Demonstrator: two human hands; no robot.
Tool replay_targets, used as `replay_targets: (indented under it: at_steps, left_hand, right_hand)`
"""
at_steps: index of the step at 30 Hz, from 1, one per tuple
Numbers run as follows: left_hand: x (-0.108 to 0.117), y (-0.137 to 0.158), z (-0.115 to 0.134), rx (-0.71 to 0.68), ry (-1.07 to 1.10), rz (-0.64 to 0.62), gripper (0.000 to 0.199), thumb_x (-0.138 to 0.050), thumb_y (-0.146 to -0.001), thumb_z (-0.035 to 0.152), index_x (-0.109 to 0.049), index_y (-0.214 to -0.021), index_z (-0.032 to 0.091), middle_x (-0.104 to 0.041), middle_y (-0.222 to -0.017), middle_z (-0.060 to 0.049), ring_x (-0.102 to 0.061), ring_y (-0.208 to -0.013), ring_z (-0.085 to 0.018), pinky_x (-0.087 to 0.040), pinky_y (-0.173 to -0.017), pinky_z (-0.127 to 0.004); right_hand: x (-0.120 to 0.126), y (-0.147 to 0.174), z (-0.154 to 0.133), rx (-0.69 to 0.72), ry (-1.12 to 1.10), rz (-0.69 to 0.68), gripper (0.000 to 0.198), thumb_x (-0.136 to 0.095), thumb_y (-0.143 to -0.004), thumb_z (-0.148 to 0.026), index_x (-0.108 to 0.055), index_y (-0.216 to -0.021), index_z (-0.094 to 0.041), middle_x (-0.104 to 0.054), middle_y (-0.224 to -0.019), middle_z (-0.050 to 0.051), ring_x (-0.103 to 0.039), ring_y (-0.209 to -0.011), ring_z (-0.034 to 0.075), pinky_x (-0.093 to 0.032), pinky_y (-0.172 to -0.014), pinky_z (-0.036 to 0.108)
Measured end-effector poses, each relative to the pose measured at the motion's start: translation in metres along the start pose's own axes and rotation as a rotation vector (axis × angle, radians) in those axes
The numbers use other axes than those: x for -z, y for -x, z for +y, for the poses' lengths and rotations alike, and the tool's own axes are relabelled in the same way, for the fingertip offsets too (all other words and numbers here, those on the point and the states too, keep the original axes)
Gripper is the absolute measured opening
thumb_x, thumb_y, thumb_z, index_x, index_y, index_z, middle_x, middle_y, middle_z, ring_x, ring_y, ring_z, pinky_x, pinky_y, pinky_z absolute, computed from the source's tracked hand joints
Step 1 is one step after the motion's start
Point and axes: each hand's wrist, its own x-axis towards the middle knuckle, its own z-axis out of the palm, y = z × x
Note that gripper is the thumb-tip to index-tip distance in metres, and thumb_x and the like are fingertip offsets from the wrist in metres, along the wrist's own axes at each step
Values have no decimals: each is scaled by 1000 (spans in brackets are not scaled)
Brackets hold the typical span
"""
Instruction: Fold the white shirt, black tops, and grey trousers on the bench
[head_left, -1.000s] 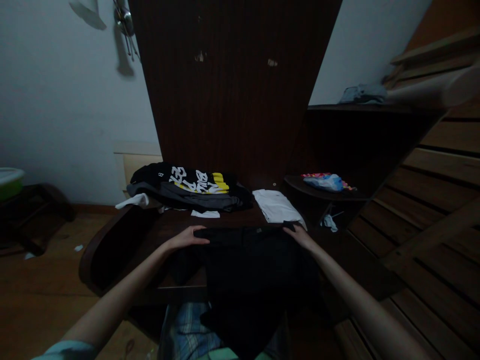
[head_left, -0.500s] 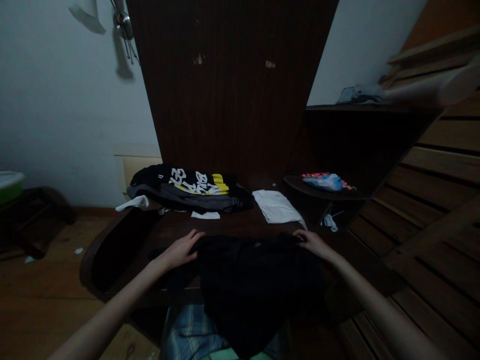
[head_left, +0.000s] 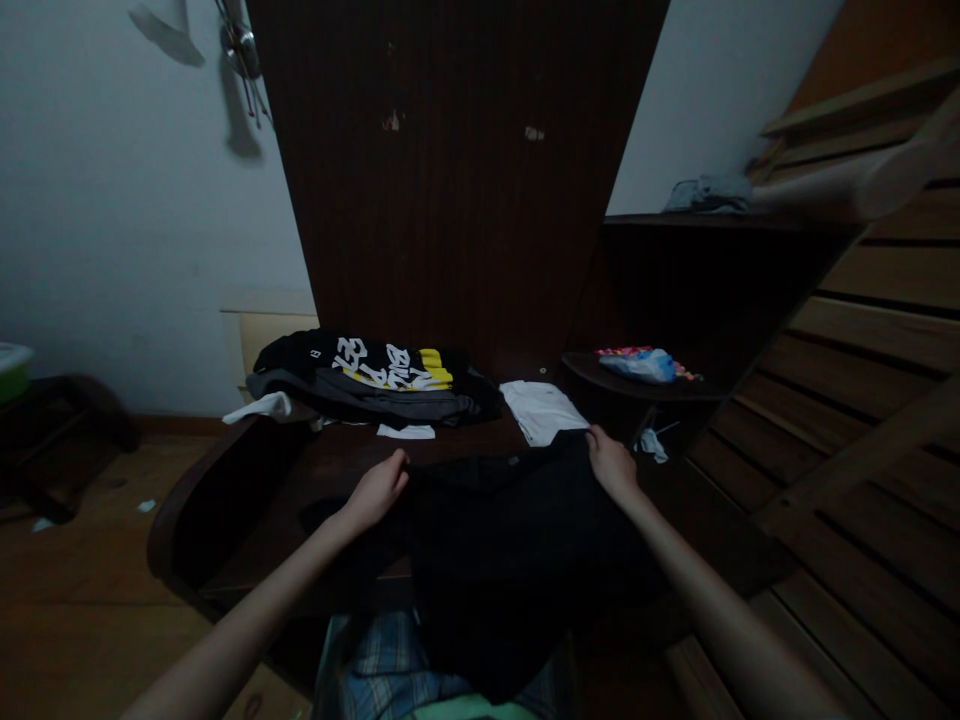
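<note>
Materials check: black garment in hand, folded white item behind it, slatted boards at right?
Black garment: soft cloth, matte; it sags and drapes, but the dim light hides the weave.
Folded white item: probably cloth, matte, with soft folded edges.
Slatted boards: likely wood, going by the brown, streaky tone; dull finish, though whether varnished or bare is unclear.

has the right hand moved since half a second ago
Yes, upward in the view: judged against the small shelf, the right hand, gripping the black cloth, now sits closer to that shelf's edge.
</note>
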Motion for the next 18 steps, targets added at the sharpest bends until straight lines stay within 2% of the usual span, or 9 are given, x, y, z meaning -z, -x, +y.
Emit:
replay_targets:
  at_steps: [2, 4, 6, 8, 10, 13, 16, 18]
  left_hand:
    - [11, -6, -3, 141, 206, 115, 11, -34, -75, 22, -45, -77, 19, -54, -72, -1, -54, -70, -17, -42, -67, -27]
    - [26, -12, -7, 283, 345, 233, 17, -33, -75, 30, -45, -70, 19, -53, -67, 0, -53, -67, -17, -42, -62, -26]
    - [40, -16, -13, 370, 343, 335, 26, -36, -75, 41, -46, -66, 19, -54, -65, 0, -53, -66, -17, -41, -61, -26]
    - [49, -18, -20, 377, 226, 371, 35, -42, -73, 52, -49, -66, 19, -57, -67, -1, -55, -69, -18, -41, -63, -26]
    - [52, -19, -28, 368, 67, 323, 38, -47, -69, 57, -53, -70, 19, -62, -74, -4, -58, -74, -21, -41, -65, -26]
    - [48, -20, -38, 413, -150, 206, 42, -46, -71, 58, -58, -83, 19, -65, -87, -9, -60, -84, -25, -42, -66, -28]
    - [38, -22, -42, 435, -283, 87, 52, -43, -70, 63, -57, -92, 18, -64, -93, -12, -59, -88, -29, -43, -67, -31]
    - [33, -23, -42, 363, -362, 20, 52, -45, -71, 61, -57, -94, 16, -63, -95, -14, -58, -90, -30, -43, -70, -33]
  right_hand:
    - [6, -13, -9, -8, -242, -17, 32, -36, -82, -34, -62, -94, -18, -65, -87, 9, -59, -82, 22, -42, -71, 30]
    - [9, -25, -16, 28, -482, -97, 34, -40, -79, -40, -63, -83, -16, -65, -81, 7, -59, -76, 21, -43, -68, 29]
    - [8, -33, -23, 117, -593, -213, 36, -47, -73, -47, -63, -76, -15, -65, -73, 5, -58, -70, 20, -43, -65, 29]
    - [2, -36, -30, 227, -546, -322, 34, -55, -67, -48, -63, -72, -15, -64, -71, 3, -57, -70, 19, -42, -66, 29]
    - [-9, -35, -36, 310, -421, -403, 27, -58, -66, -41, -63, -72, -15, -65, -75, 3, -57, -73, 19, -42, -70, 29]
    - [-28, -30, -43, 367, -229, -467, 16, -52, -72, -25, -63, -76, -14, -66, -82, 6, -58, -79, 19, -41, -75, 29]
    - [-42, -23, -49, 381, -90, -458, 19, -46, -76, -16, -63, -83, -14, -65, -89, 8, -58, -85, 18, -41, -77, 27]
    - [-47, -19, -52, 371, -8, -424, 20, -45, -78, -16, -62, -88, -15, -65, -92, 9, -58, -88, 19, -40, -77, 28]
